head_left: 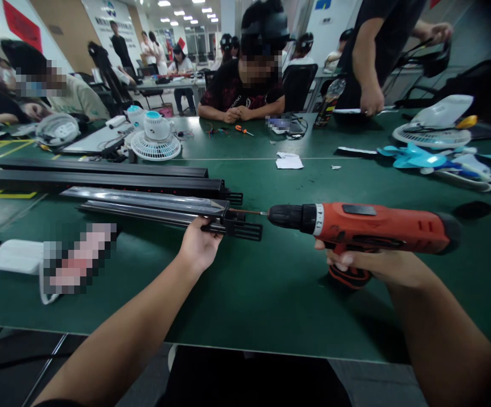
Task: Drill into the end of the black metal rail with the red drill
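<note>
My right hand (356, 263) is wrapped round the handle of a red cordless drill (381, 226), which lies level and points left. A long thin bit (248, 212) runs from its black chuck to the end of a dark metal profile (156, 206); whether it meets a screw there cannot be made out. My left hand (202, 246) grips this profile near that end, thumb on top, other fingers partly hidden beneath. A black slotted end piece (245, 230) sticks out to the right of my left hand.
Behind the held profile lie more long black profiles (101, 178). Fan parts (156, 138) and blue fan blades (415, 157) sit farther back. White paper (289, 161) and an orange screwdriver (244, 130) lie mid-table. A person (245, 85) sits opposite; a phone-like object (82, 257) rests at left.
</note>
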Demonstrator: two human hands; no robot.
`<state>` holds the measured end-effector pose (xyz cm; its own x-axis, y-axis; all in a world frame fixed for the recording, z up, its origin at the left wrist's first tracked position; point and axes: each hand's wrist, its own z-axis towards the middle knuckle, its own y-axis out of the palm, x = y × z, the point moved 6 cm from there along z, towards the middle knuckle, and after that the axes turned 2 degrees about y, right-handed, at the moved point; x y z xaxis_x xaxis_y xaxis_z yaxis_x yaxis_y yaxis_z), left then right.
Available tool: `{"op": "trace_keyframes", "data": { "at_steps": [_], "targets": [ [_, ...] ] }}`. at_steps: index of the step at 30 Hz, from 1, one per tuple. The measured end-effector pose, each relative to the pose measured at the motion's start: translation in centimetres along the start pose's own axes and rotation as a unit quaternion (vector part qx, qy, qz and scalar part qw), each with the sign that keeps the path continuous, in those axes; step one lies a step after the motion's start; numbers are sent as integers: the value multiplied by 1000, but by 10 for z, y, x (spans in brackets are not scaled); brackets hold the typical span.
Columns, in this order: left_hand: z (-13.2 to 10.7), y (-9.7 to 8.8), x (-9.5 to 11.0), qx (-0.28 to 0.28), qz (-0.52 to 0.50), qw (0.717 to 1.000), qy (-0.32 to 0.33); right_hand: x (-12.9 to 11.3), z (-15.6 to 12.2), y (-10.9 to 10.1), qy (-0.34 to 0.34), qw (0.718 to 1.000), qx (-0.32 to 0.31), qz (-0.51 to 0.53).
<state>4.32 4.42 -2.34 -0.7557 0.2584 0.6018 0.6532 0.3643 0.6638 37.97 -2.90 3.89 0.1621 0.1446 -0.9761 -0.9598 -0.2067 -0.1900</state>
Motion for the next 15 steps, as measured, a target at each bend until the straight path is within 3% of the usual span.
{"op": "trace_keyframes", "data": {
  "at_steps": [15],
  "targets": [
    [1, 0, -1, 11, 0, 1000, -5, 0, 0, -1, -32, 999, 2, -18]
  ]
}}
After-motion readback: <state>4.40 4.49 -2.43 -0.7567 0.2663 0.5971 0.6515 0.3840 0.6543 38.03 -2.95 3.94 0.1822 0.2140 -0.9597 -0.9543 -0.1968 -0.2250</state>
